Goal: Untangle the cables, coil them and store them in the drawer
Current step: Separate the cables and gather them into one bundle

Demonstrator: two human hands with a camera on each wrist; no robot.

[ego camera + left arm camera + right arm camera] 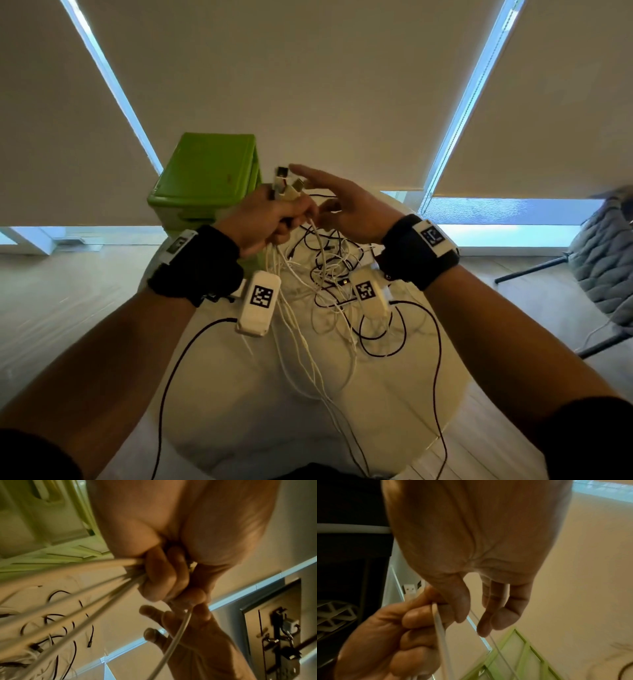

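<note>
Head view: left hand (pixel 270 219) fisted round white cables (pixel 308 342), plugs (pixel 286 186) pointing up and away above knuckles, cords trailing down onto table (pixel 411 394); grip itself hidden by knuckles. Right hand (pixel 346 209) spread, just beside plugs. Green drawer box (pixel 205 178) beyond left hand.

Left wrist view: blurred; fingers (pixel 161 574) curled on cords.

Right wrist view: thumb (pixel 455 596) touching one cord; pinch unclear.

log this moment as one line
left hand grips white cable ends | right hand open beside | tangle on table | drawer unit shut
</note>
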